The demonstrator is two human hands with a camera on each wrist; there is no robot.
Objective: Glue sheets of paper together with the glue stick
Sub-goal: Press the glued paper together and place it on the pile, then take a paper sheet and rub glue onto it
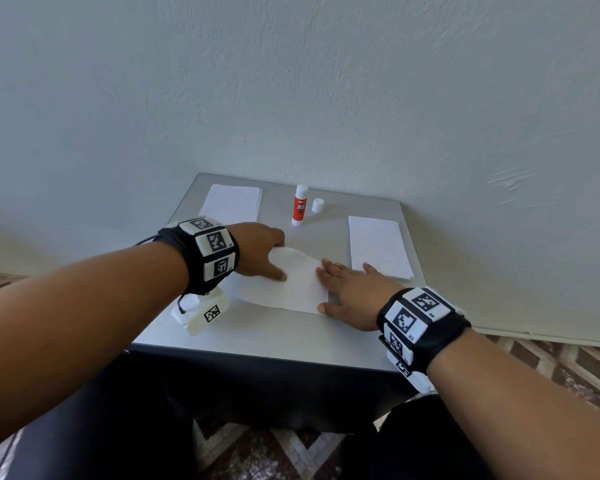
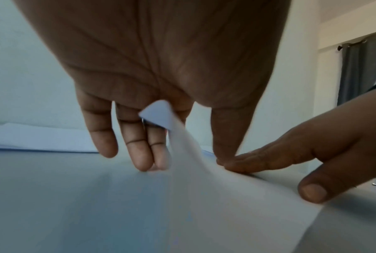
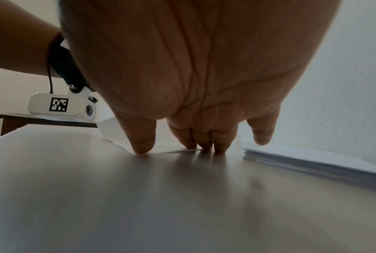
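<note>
A white sheet lies at the middle of the grey table. My left hand is at its left part: the thumb presses the paper down, and the straight fingers touch down behind it. The sheet's corner curls up between thumb and fingers. My right hand lies flat, its fingertips and thumb pressing the sheet's right edge. A red and white glue stick stands uncapped at the back, its white cap beside it.
One stack of white paper lies at the table's back left, another stack on the right, just beyond my right hand. The table stands against a pale wall. Patterned floor shows below its front edge.
</note>
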